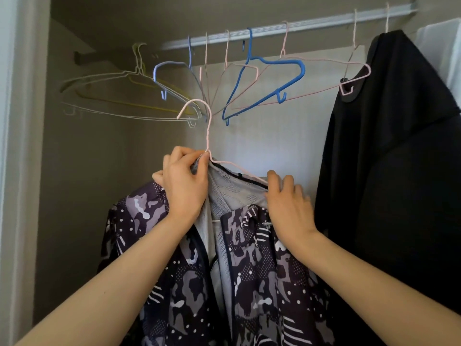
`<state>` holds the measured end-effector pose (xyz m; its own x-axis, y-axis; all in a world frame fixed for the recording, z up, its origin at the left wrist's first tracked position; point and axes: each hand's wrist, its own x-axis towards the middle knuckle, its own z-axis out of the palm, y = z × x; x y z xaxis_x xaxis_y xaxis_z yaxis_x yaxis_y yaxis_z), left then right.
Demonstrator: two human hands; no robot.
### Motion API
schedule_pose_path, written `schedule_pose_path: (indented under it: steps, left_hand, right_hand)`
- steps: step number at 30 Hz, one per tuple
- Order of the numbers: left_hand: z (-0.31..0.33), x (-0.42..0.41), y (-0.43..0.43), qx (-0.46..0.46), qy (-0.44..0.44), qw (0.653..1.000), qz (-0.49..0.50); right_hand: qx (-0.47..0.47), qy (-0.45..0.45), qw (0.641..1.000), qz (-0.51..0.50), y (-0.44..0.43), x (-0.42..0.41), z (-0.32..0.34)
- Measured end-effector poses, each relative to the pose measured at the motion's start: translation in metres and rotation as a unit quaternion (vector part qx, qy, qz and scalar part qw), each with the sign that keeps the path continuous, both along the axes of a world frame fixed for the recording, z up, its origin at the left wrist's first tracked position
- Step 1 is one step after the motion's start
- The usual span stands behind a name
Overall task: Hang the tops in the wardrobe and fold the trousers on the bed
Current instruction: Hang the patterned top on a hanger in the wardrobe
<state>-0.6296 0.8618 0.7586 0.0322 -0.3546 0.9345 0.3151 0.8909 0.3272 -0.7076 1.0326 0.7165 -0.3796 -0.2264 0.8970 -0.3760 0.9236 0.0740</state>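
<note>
A purple and grey camouflage jacket [259, 278] with a pale mesh lining hangs open on a pink wire hanger [208, 136], held up in front of the wardrobe. My left hand [184, 186] pinches the jacket's collar together with the hanger's neck. My right hand [289, 208] grips the jacket's right shoulder over the hanger's arm. The hanger's hook is below the wardrobe rail [287, 27] and not on it.
Several empty hangers hang on the rail: white and yellow wire ones [124, 96] at left, a blue plastic one [269, 81] in the middle, pink wire ones beside it. A black top [394, 146] hangs at right. The wardrobe's left wall [22, 146] is close.
</note>
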Motion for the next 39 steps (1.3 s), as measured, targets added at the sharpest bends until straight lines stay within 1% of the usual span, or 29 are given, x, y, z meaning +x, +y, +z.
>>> schedule_pose_path:
  steps: [2,4,6,7,10,13,16,18,20,22,26,30,33,36,37,39]
  left_hand:
    - [-0.002,-0.002,0.001,-0.009,-0.004,1.000,-0.002]
    - [-0.006,-0.004,0.007,-0.032,-0.016,0.999,-0.003]
    - [-0.011,-0.008,0.016,-0.060,-0.032,0.998,-0.014]
    - [-0.014,-0.010,0.019,-0.074,-0.041,0.996,-0.025]
    - [-0.020,-0.012,0.022,-0.088,-0.062,0.992,-0.066]
    - [-0.026,-0.010,0.013,-0.109,-0.089,0.985,-0.103]
    - [-0.027,-0.004,0.000,-0.175,-0.165,0.968,-0.075]
    - [-0.023,0.001,-0.012,-0.191,-0.213,0.958,-0.009]
    - [-0.018,0.006,-0.021,-0.190,-0.231,0.952,0.067]
    - [-0.014,0.013,-0.028,-0.183,-0.234,0.947,0.122]
    - [-0.004,0.025,-0.044,-0.134,-0.260,0.942,0.168]
    - [-0.001,0.029,-0.062,-0.104,-0.289,0.925,0.222]
    - [-0.004,0.029,-0.072,-0.081,-0.315,0.917,0.232]
    - [-0.002,0.030,-0.072,-0.053,-0.327,0.913,0.237]
    - [-0.002,0.031,-0.067,-0.041,-0.324,0.917,0.228]
    - [-0.003,0.037,-0.051,-0.020,-0.318,0.931,0.179]
  right_hand:
    - [0.022,0.049,0.998,-0.014,-0.004,0.004,0.000]
    - [0.036,0.120,0.992,-0.016,-0.012,0.011,0.003]
    - [0.037,0.180,0.983,0.007,-0.022,0.016,0.009]
    - [0.037,0.195,0.980,0.029,-0.026,0.019,0.013]
    - [0.069,0.180,0.977,0.093,-0.028,0.021,0.021]
    - [0.090,0.167,0.975,0.119,-0.019,0.017,0.020]
    - [0.094,0.155,0.978,0.107,-0.011,0.011,0.022]
    - [0.102,0.139,0.981,0.083,-0.008,0.006,0.024]
    - [0.107,0.138,0.982,0.078,-0.007,0.001,0.025]
    - [0.116,0.150,0.980,0.059,-0.007,-0.002,0.028]
    - [0.134,0.167,0.976,0.029,-0.010,-0.004,0.035]
    - [0.141,0.177,0.973,0.056,-0.007,-0.005,0.040]
    - [0.175,0.196,0.962,0.080,-0.004,-0.002,0.044]
    - [0.214,0.189,0.958,-0.001,-0.001,-0.003,0.047]
    - [0.216,0.181,0.959,-0.032,0.001,-0.004,0.048]
    - [0.214,0.156,0.962,-0.072,0.004,-0.007,0.050]
